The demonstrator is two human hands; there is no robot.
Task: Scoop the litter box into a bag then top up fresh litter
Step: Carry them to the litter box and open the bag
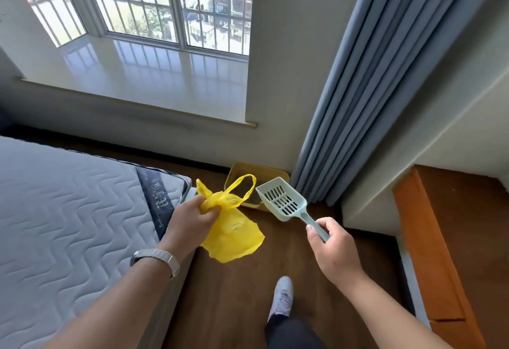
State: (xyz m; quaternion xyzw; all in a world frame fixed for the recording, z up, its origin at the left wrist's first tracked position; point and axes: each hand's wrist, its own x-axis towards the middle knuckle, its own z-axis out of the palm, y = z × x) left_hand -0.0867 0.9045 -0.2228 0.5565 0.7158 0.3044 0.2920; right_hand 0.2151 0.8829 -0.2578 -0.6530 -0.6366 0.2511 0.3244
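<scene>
The person is standing over the job with both hands occupied, and the scooping itself is not yet under way. The left hand (190, 219) is gripping a yellow plastic bag (234, 235) by its bunched top, fingers curled tight round the gathered film; one handle loop is sticking up beyond the knuckles and the body of the bag is hanging limp below and to the right of the fist, its mouth closed. The right hand (333, 249) is grasping the handle of a pale slotted litter scoop (283, 200), thumb on top, with the empty blade pointing up and away from the fingers toward the left hand.

The yellow litter box (264, 171) is sitting on the wooden floor (234, 293) out beyond both hands, partly hidden behind the bag loop and the scoop blade, just beside the foot of the blue curtain (358, 101). A mattress (68, 197) is lying to the outside of the left hand, and a pale shoe (282, 299) is showing below, between the two forearms.

By my reading this is the approach step: tools in hand, box well ahead. The next move is likely calling for crouching down to the box, then opening the bag, which will probably take a shake or help from the scoop hand, since thin film tends to cling shut. No fresh litter supply is showing here.
</scene>
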